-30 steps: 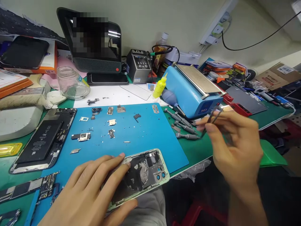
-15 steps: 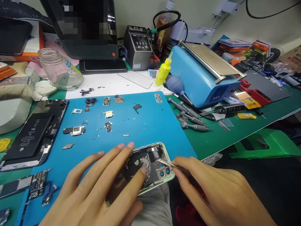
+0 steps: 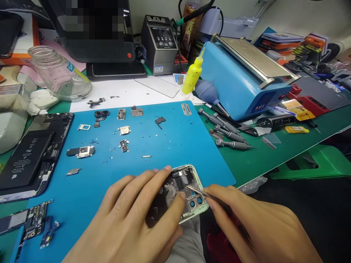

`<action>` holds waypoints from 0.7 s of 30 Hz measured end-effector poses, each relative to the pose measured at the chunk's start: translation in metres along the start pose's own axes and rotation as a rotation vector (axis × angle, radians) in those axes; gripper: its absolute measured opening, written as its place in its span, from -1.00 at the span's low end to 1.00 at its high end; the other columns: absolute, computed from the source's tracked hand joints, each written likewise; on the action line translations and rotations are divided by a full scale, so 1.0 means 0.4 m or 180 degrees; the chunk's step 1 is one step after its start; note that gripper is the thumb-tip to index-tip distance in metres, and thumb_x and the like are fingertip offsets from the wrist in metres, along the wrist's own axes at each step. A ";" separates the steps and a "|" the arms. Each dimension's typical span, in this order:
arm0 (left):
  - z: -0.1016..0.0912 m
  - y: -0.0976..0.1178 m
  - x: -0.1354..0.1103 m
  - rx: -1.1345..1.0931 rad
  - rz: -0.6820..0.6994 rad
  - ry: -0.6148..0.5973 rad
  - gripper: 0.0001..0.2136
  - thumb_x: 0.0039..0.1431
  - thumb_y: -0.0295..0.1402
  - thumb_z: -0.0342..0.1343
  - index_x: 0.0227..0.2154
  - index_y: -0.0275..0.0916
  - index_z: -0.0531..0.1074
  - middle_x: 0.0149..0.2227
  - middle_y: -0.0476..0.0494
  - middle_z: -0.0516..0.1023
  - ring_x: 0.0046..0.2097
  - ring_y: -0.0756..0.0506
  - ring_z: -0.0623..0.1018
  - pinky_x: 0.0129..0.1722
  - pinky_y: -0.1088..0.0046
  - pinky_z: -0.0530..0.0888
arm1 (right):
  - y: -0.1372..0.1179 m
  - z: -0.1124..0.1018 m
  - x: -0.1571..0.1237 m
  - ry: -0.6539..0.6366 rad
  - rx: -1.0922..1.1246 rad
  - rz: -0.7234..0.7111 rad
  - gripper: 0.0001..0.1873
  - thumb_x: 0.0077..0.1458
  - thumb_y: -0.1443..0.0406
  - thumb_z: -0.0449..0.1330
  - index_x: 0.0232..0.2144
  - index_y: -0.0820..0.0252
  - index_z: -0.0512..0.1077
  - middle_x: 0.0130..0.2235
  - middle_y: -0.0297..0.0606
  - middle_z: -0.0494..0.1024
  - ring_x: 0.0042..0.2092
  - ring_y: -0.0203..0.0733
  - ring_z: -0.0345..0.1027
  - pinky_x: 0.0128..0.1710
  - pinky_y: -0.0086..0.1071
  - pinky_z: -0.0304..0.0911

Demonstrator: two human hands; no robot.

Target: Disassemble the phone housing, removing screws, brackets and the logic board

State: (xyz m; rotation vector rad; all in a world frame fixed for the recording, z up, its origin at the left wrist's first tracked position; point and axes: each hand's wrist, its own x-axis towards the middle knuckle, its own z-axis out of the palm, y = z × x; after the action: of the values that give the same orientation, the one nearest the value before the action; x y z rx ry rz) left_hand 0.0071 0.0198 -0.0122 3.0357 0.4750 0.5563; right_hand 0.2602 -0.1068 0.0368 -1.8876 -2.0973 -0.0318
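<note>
A pale green phone housing [image 3: 203,212], its inside facing up, lies tilted over the front edge of the blue mat. My left hand [image 3: 142,208] grips it from the left, fingers along the far edge and thumb pressed on the inner surface near the camera end. Between the thumb and fingers of my right hand [image 3: 246,215] is a pair of tweezers [image 3: 201,191]. Their tips touch or hover just over the inside, beside the round camera openings; I cannot tell whether anything is between them. My left hand covers the housing's lower part.
Small phone parts and screws, among them a camera module [image 3: 101,114], are spread over the blue mat [image 3: 186,146]. An opened phone [image 3: 33,153] lies at left. Screwdrivers [image 3: 230,142], a yellow bottle [image 3: 192,76] and a blue heating machine [image 3: 244,80] stand or lie to the right.
My left hand has slid toward the camera end, its thumb now nearer the openings. The tweezer tips stay over nearly the same inner area. The whole view has shifted slightly.
</note>
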 end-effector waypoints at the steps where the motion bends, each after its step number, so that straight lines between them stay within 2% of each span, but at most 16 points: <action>1: -0.001 0.001 -0.002 -0.0008 -0.0017 -0.0017 -0.62 0.68 -0.27 0.03 0.42 0.05 0.46 0.52 -0.30 0.40 0.47 -0.31 0.35 0.27 0.04 0.27 | 0.000 0.003 -0.001 0.0026 0.0025 0.0029 -0.78 0.67 0.30 0.04 0.03 0.06 0.50 -0.34 -0.44 0.71 -0.42 -0.29 0.66 -0.45 -0.33 0.40; 6: 0.002 0.005 -0.014 -0.0102 -0.0039 -0.0007 -0.59 0.68 -0.24 0.06 0.47 0.01 0.44 0.55 -0.25 0.39 0.47 -0.33 0.34 0.31 0.03 0.23 | 0.001 0.018 -0.016 0.0115 0.0038 0.0144 -0.79 0.67 0.30 0.05 0.07 0.07 0.51 -0.29 -0.41 0.75 -0.39 -0.29 0.69 -0.42 -0.32 0.41; 9: 0.006 0.005 -0.011 -0.0106 -0.0022 0.0034 -0.56 0.68 -0.21 0.08 0.49 -0.08 0.42 0.55 -0.28 0.41 0.48 -0.34 0.34 0.33 0.04 0.23 | -0.001 0.021 -0.023 0.0112 0.0029 0.0152 -0.80 0.66 0.31 0.07 0.08 0.08 0.50 -0.27 -0.39 0.77 -0.37 -0.26 0.70 -0.41 -0.30 0.42; 12: 0.006 0.003 -0.004 -0.0107 0.0020 0.0068 -0.57 0.69 -0.21 0.08 0.48 -0.13 0.43 0.54 -0.28 0.44 0.49 -0.32 0.35 0.34 0.06 0.24 | -0.003 0.016 -0.019 0.0145 0.0001 0.0106 -0.79 0.66 0.33 0.06 0.08 0.08 0.51 -0.26 -0.38 0.77 -0.35 -0.26 0.71 -0.39 -0.32 0.46; 15: 0.003 0.002 0.000 -0.0130 0.0033 0.0073 -0.59 0.69 -0.20 0.09 0.45 -0.14 0.46 0.52 -0.32 0.46 0.47 -0.33 0.36 0.33 0.05 0.24 | 0.003 0.002 -0.017 0.0008 0.0067 0.0042 -0.75 0.66 0.33 0.04 0.07 0.07 0.53 -0.23 -0.36 0.79 -0.32 -0.25 0.73 -0.36 -0.38 0.52; 18: 0.004 0.005 -0.003 -0.0078 0.0001 0.0094 -0.60 0.71 -0.21 0.07 0.45 -0.12 0.46 0.51 -0.30 0.47 0.46 -0.31 0.37 0.34 0.08 0.25 | 0.026 -0.020 -0.035 -0.0088 0.0214 0.0121 -0.71 0.67 0.24 0.07 0.17 -0.02 0.58 -0.07 -0.39 0.84 -0.17 -0.21 0.80 -0.22 -0.45 0.62; 20: 0.005 0.009 -0.005 -0.0019 -0.0044 0.0107 -0.61 0.72 -0.19 0.04 0.45 -0.08 0.45 0.52 -0.27 0.47 0.47 -0.29 0.38 0.34 0.09 0.26 | 0.047 -0.032 -0.054 0.0108 0.0268 0.0306 -0.65 0.64 0.11 0.14 0.30 -0.10 0.60 0.05 -0.40 0.84 -0.04 -0.18 0.81 -0.07 -0.48 0.66; 21: 0.005 0.011 -0.004 -0.0005 -0.0074 0.0075 -0.61 0.73 -0.17 0.03 0.45 -0.07 0.45 0.53 -0.28 0.45 0.47 -0.30 0.38 0.33 0.09 0.27 | 0.057 -0.035 -0.063 0.0282 0.0405 0.0448 -0.64 0.61 0.10 0.21 0.30 -0.10 0.63 0.06 -0.40 0.83 -0.03 -0.19 0.81 -0.03 -0.51 0.66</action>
State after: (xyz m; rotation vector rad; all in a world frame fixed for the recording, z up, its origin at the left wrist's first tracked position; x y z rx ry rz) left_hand 0.0075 0.0153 -0.0145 3.0213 0.5100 0.5917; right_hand 0.2872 -0.1314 0.0396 -1.9161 -1.8591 0.0483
